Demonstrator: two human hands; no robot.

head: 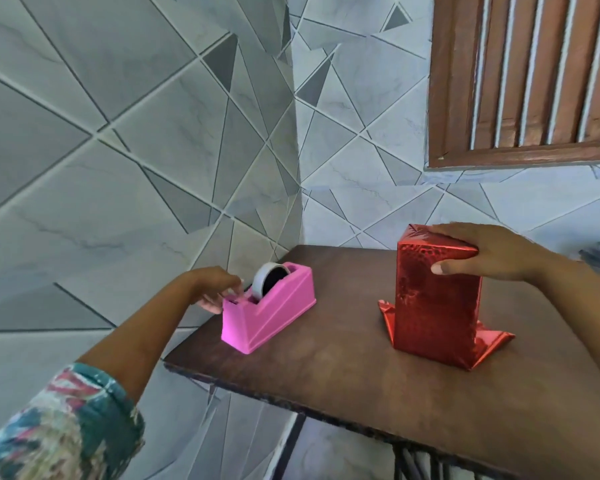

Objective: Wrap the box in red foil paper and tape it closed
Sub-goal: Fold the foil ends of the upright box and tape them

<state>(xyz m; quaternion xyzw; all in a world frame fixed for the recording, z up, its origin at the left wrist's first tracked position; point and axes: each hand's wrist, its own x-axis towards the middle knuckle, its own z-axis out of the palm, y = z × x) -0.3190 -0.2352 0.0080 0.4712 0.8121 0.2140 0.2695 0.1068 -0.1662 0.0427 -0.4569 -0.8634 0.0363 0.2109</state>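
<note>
Fingers (447,233) of right hand (492,254) grip one box (437,306), left hand (215,289) unclear, one dispenser (274,313)

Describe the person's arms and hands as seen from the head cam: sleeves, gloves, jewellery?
The left arm wears a short, loose printed sleeve in teal, pinkish red and white, ending near the elbow, with the forearm bare below it. The right arm shows no sleeve in view. The left hand and right hand are both bare: no gloves, and no rings, watch or bracelets visible.
</note>
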